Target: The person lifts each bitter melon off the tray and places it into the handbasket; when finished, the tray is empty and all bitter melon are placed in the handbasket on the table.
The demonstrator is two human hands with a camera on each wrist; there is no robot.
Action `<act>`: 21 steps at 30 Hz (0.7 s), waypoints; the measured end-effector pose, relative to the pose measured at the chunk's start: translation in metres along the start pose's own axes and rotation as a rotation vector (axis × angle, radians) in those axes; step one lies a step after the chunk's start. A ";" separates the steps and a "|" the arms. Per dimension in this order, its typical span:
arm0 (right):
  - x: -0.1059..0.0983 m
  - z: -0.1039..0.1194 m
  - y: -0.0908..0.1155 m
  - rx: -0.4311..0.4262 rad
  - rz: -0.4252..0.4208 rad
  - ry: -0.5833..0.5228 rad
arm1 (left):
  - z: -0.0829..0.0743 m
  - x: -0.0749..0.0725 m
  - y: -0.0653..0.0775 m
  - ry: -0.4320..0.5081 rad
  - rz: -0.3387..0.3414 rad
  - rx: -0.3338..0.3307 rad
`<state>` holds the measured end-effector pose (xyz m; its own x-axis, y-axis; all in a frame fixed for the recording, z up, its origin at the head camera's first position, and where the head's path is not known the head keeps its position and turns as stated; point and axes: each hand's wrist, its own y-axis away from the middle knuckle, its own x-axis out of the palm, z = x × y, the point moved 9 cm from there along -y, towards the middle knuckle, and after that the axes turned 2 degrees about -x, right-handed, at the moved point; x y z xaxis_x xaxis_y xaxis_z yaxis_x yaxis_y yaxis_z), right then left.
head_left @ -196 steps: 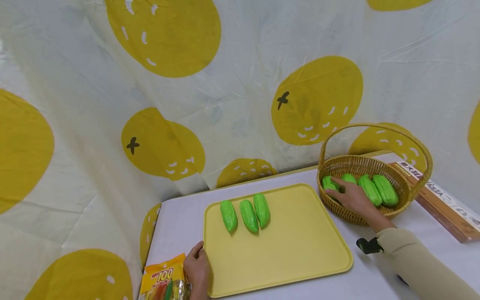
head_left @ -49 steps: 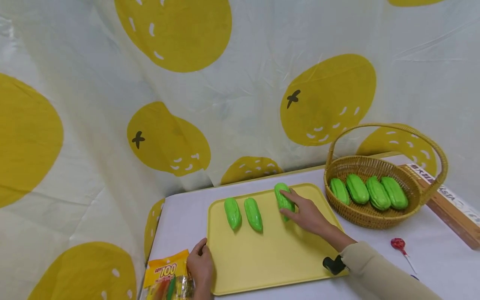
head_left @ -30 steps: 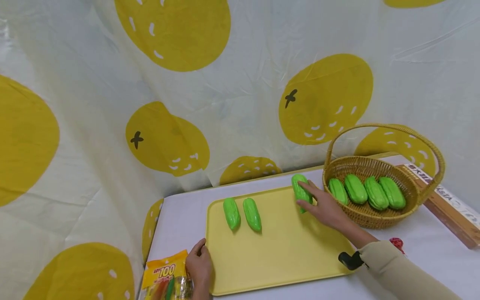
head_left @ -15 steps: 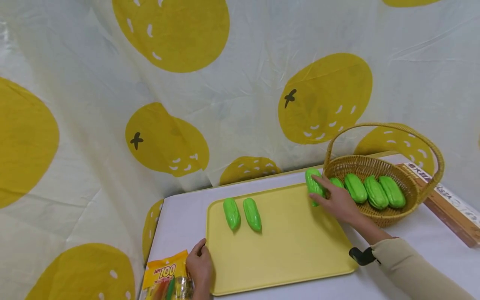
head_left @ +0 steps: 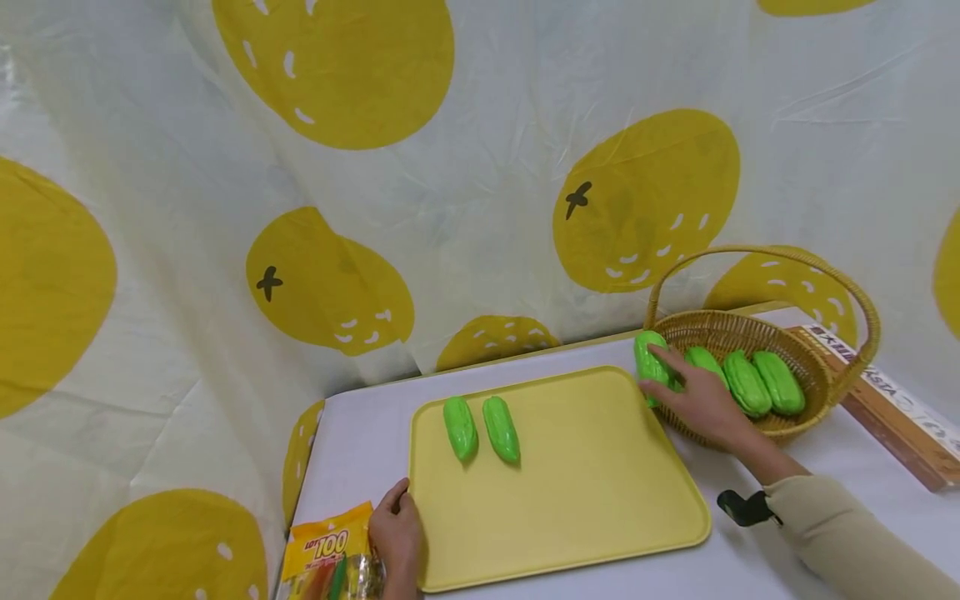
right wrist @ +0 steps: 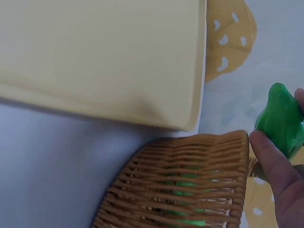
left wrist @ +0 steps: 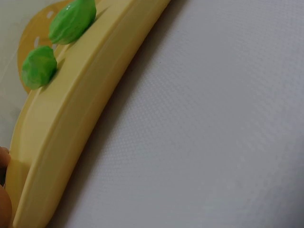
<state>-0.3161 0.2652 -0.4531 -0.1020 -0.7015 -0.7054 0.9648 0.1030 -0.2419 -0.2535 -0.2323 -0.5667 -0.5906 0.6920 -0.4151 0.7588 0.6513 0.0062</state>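
My right hand (head_left: 693, 400) pinches a green ridged toy gourd (head_left: 649, 354) between thumb and fingers, at the left rim of the wicker basket (head_left: 697, 327). In the right wrist view that gourd (right wrist: 280, 116) is held above the basket's rim (right wrist: 223, 137). Three more gourds (head_left: 780, 383) show plainly inside the basket; my hand partly hides the basket's left side. Two others lie side by side on the yellow tray, a left gourd (head_left: 461, 428) and a right gourd (head_left: 501, 429). My left hand (head_left: 397, 533) grips the left edge of the tray (head_left: 570, 508).
A bag of gummy candy (head_left: 330, 554) lies left of my left hand. Right of the basket, partly behind it, is a long brown pasta box (head_left: 892, 417). A fruit-printed curtain (head_left: 480, 208) hangs behind the table (head_left: 360, 433).
One of the three gourds on the tray was picked up; my right hand has carried it rightward, off the tray to the basket's left rim. My left hand stays on the tray edge.
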 end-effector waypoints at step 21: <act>-0.040 -0.053 0.011 0.130 0.019 0.149 | -0.001 0.000 0.001 -0.023 0.029 -0.007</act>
<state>-0.3145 0.3319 -0.4631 -0.1089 -0.5869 -0.8023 0.9891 0.0166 -0.1465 -0.2533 -0.2312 -0.5661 -0.5619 0.7033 -0.4355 0.7736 0.6332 0.0245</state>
